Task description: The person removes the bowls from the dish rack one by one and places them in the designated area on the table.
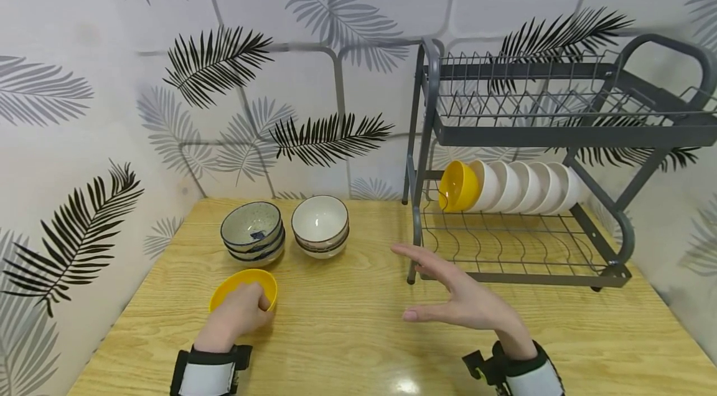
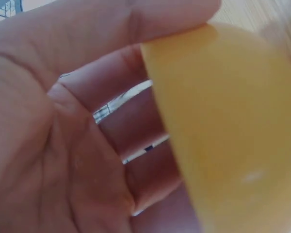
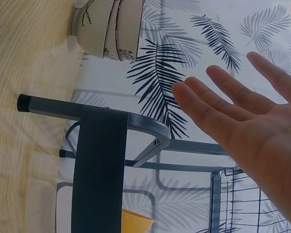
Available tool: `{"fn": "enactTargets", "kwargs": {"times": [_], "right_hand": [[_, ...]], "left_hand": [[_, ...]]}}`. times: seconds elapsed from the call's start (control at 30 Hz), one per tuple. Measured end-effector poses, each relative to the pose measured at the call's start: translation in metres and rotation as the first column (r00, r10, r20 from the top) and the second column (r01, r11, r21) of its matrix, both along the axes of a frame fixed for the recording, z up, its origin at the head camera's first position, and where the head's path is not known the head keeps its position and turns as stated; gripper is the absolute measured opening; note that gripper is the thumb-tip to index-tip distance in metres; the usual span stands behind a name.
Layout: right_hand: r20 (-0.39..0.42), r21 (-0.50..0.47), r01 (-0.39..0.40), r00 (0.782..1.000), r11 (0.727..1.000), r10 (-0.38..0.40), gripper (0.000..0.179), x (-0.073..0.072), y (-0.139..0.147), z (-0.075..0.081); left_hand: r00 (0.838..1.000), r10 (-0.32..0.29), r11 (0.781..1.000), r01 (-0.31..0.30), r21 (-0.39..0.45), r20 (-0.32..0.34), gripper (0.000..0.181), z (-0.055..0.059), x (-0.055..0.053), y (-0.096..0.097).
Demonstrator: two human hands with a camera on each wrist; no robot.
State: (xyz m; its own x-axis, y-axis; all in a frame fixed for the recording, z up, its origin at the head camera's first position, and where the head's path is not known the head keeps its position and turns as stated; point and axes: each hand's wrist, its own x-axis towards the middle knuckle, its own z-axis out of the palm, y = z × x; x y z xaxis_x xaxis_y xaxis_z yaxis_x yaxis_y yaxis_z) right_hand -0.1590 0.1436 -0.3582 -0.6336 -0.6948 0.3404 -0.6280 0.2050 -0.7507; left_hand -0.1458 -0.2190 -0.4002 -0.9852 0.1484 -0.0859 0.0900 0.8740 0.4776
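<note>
My left hand [image 1: 241,312] grips a yellow bowl [image 1: 228,289] by its near rim, at the left of the table. In the left wrist view the thumb lies along the outside of the yellow bowl [image 2: 233,121] and the fingers reach inside it. My right hand [image 1: 467,299] is held in the air in front of the dish rack [image 1: 532,278], fingers spread and nothing in them. Behind the yellow bowl stand a stack of speckled blue-rimmed bowls [image 1: 253,228] and a stack of white brown-rimmed bowls [image 1: 320,221].
On the rack's lower shelf several white bowls [image 1: 529,187] stand on edge in a row, with another yellow bowl [image 1: 462,187] at their left end. The upper wire basket [image 1: 538,103] overhangs them. A leaf-patterned wall covering [image 1: 313,84] closes off the back.
</note>
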Motion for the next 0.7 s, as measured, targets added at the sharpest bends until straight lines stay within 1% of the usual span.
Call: {"fn": "enactTargets", "kwargs": {"times": [0.17, 0.37, 0.5, 0.53, 0.63, 0.7], "right_hand": [[0.012, 0.0, 0.004, 1.0, 1.0, -0.004, 0.081, -0.001, 0.0, -0.001], [0.009, 0.006, 0.023, 1.0, 1.0, -0.023, 0.08, -0.002, 0.002, -0.002], [0.014, -0.001, 0.027, 1.0, 1.0, -0.027, 0.081, -0.002, 0.004, -0.002], [0.017, -0.002, 0.028, 0.999, 1.0, -0.028, 0.081, -0.002, 0.004, -0.001], [0.021, -0.018, 0.049, 0.999, 0.999, -0.048, 0.08, -0.003, 0.006, 0.0], [0.034, -0.031, 0.08, 0.996, 0.996, -0.079, 0.078, -0.004, 0.008, 0.0]], "left_hand": [[0.999, 0.043, 0.999, -0.043, -0.004, 0.026, 0.047, -0.002, -0.002, -0.007], [0.998, 0.056, 0.998, -0.055, -0.027, 0.035, 0.046, -0.001, -0.003, -0.007], [0.997, 0.068, 0.996, -0.066, -0.059, 0.031, 0.042, 0.002, -0.001, -0.005], [0.997, 0.074, 0.995, -0.072, -0.07, 0.025, 0.041, 0.004, 0.0, -0.003], [0.997, 0.077, 0.991, -0.079, -0.111, -0.023, 0.035, 0.012, 0.003, 0.005], [0.994, 0.06, 0.988, -0.072, -0.135, -0.091, 0.026, 0.017, 0.004, 0.013]]}}
